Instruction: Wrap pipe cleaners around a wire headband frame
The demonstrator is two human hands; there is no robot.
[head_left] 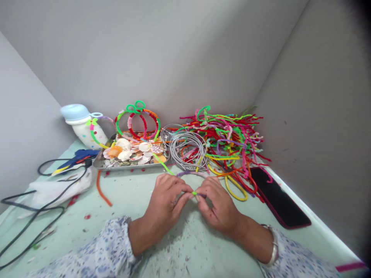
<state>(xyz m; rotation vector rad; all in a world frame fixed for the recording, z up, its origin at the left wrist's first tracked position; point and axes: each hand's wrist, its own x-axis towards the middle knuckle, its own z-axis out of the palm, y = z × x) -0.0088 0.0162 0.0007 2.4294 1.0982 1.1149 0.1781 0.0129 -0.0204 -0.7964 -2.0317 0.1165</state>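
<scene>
My left hand (164, 203) and my right hand (218, 204) meet at the middle of the pale green table (124, 216), fingertips pinched together. Between them sits a purple-wrapped headband (191, 174) that arches just behind the knuckles. A green pipe cleaner (163, 163) runs from the pinch point back toward the tray, and its end is wound around the band where my fingers meet. Both hands are closed on the band and the green strand.
A metal tray (100, 163) of seashells stands behind, with finished colourful headbands (138, 117) and grey bare headbands (188, 152). A heap of pipe cleaners (228, 139) lies at right, a dark phone (279, 200) beside it. A glue gun (78, 156), cables, a white bottle (85, 125) are left.
</scene>
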